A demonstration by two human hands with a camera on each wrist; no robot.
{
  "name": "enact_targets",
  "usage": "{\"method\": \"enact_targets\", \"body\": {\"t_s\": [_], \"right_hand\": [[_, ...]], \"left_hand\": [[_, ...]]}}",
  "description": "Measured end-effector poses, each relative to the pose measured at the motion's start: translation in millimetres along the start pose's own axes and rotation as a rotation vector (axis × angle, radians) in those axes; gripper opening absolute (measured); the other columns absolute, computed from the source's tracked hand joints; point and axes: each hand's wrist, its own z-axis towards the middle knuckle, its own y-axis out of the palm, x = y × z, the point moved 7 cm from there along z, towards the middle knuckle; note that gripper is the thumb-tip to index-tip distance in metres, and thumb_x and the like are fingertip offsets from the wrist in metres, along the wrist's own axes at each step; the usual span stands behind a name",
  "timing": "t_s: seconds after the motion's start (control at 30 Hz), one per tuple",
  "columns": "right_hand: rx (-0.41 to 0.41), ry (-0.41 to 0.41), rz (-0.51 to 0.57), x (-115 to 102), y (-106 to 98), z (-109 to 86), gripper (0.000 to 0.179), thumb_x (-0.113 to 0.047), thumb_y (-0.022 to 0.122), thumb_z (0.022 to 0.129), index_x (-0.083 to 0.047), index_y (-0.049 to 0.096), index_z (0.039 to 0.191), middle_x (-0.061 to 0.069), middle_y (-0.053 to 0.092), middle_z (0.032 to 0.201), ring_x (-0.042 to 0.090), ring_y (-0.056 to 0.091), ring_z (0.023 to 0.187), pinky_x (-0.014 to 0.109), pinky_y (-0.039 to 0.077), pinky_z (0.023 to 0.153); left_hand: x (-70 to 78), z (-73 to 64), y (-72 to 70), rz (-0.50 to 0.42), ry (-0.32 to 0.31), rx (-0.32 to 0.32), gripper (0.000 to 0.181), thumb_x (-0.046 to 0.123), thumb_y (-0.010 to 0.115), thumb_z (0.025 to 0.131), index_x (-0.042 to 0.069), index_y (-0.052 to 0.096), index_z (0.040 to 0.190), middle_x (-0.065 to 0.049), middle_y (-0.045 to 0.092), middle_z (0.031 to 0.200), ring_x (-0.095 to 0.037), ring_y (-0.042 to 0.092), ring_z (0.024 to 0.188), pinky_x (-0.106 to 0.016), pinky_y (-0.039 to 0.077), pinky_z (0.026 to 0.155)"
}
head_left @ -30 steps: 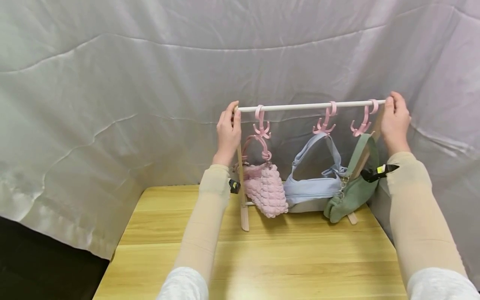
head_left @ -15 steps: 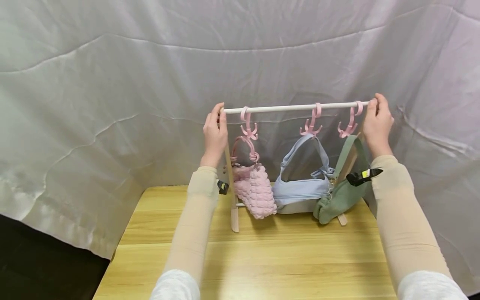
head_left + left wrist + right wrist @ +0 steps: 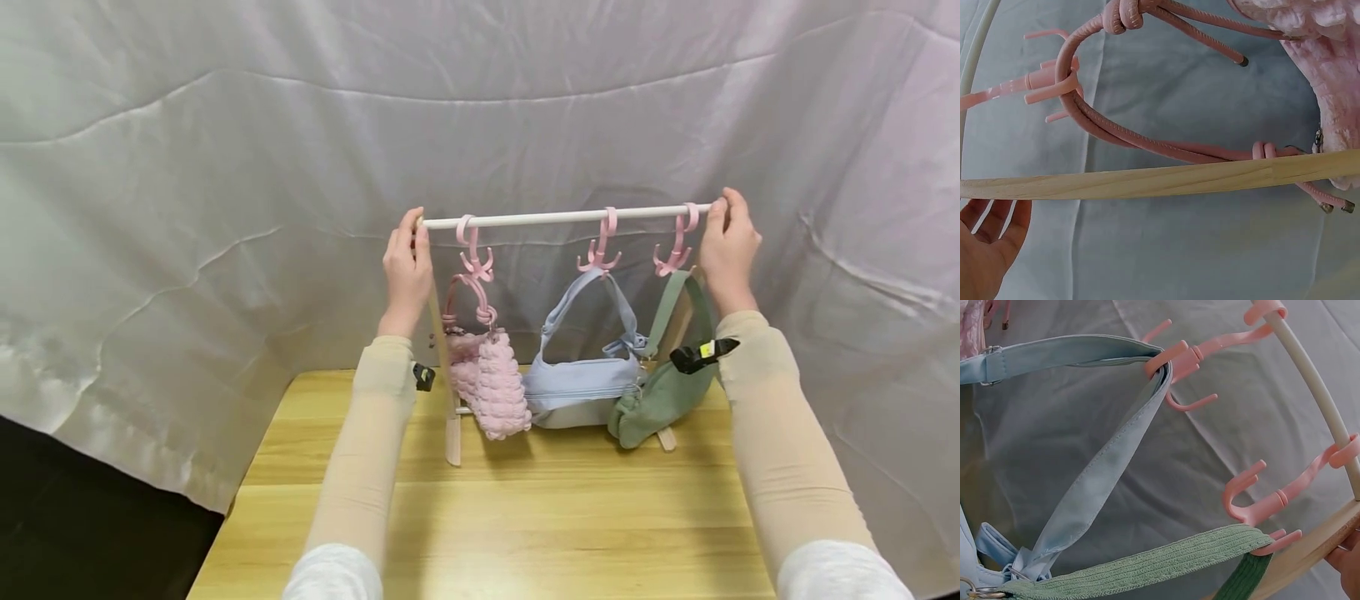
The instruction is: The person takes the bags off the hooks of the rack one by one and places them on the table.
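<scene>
A small tabletop rack has a white top rail (image 3: 540, 218) and wooden legs. At its left end my left hand (image 3: 407, 271) grips the top corner, its fingertips against the wooden leg (image 3: 1116, 183) in the left wrist view. My right hand (image 3: 730, 254) holds the opposite corner, thumb on the near side. Three pink swivel hooks hang from the rail. The left hook (image 3: 477, 258) carries a pink puffy handbag (image 3: 501, 392), the middle hook (image 3: 1179, 365) a light blue shoulder bag (image 3: 585, 379), and the right hook (image 3: 1260, 506) a green corduroy bag (image 3: 660, 404).
The rack stands toward the back of a wooden table (image 3: 570, 517). Grey curtains (image 3: 480, 142) hang close behind it and along both sides. A dark area (image 3: 90, 500) lies beyond the table's left edge.
Both hands and the rack, with its hooks and bags, have shifted left along the table. The grip at each end stays the same, and the bags hang from the same hooks.
</scene>
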Motion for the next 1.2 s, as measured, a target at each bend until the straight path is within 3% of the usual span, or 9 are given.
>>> {"method": "enact_targets", "body": {"t_s": [0.47, 0.8, 1.03, 1.2], "right_hand": [[-0.002, -0.066, 0.013, -24, 29, -14.6, 0.047, -0.044, 0.034, 0.104, -0.023, 0.049, 0.143, 0.011, 0.061, 0.134, 0.029, 0.055, 0.109, 0.045, 0.043, 0.1], [-0.013, -0.118, 0.022, -41, 45, -26.6, 0.045, -0.037, 0.038, 0.104, -0.017, 0.051, 0.142, 0.018, 0.064, 0.12, 0.033, 0.056, 0.104, 0.047, 0.044, 0.099], [-0.025, -0.169, 0.014, -52, 56, -37.7, 0.046, -0.036, 0.036, 0.105, -0.013, 0.048, 0.143, 0.018, 0.062, 0.102, 0.03, 0.053, 0.087, 0.044, 0.045, 0.085], [-0.034, -0.209, -0.002, -59, 62, -46.2, 0.047, -0.034, 0.035, 0.105, -0.011, 0.047, 0.144, 0.017, 0.056, 0.095, 0.032, 0.051, 0.085, 0.046, 0.043, 0.083]], "left_hand": [[-23.8, 4.7, -36.0, 0.012, -0.037, 0.085, 0.033, 0.023, 0.045, 0.104, 0.009, 0.058, 0.13, -0.02, 0.059, 0.096, -0.029, 0.052, 0.086, -0.041, 0.045, 0.078], [-36.2, 7.7, -57.6, 0.037, -0.038, 0.101, 0.035, 0.025, 0.042, 0.105, 0.009, 0.058, 0.13, -0.022, 0.06, 0.099, -0.031, 0.053, 0.088, -0.04, 0.044, 0.079], [-43.4, 10.3, -73.9, 0.055, -0.06, 0.135, 0.034, 0.026, 0.044, 0.104, 0.009, 0.059, 0.13, -0.023, 0.061, 0.101, -0.032, 0.053, 0.089, -0.04, 0.044, 0.08], [-48.1, 11.5, -84.5, 0.067, -0.086, 0.158, 0.033, 0.027, 0.045, 0.104, 0.011, 0.06, 0.129, -0.022, 0.062, 0.103, -0.029, 0.054, 0.09, -0.04, 0.044, 0.082]]}}
